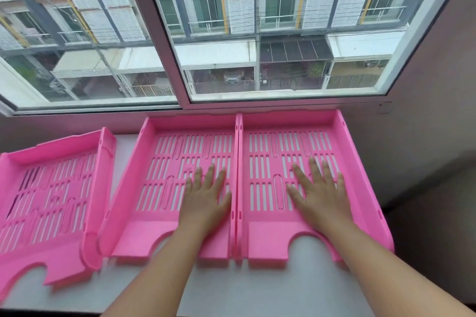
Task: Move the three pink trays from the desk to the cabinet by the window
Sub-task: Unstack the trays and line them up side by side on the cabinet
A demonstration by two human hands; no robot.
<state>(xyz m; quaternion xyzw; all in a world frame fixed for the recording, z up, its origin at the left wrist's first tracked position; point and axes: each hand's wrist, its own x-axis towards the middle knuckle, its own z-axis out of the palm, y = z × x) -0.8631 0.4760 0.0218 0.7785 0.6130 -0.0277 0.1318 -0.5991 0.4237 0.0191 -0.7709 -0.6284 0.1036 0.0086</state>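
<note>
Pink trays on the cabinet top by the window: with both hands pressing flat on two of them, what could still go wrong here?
1. The left tray sits skewed, its near corner seemingly past the front edge of the cabinet top; a bump might tip it off.
2. The left hand on the middle tray and the right hand on the right tray lie flat; pushing could drive the middle tray against the left one.

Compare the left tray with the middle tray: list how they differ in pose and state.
The left tray sits skewed, angled away from the window line; the middle tray sits square to it. The left tray stands apart with a gap beside it at the back; the middle tray's side presses against the right tray. No hand is on the left tray; the left hand lies flat in the middle tray. Both are pink, slotted and empty.
</note>
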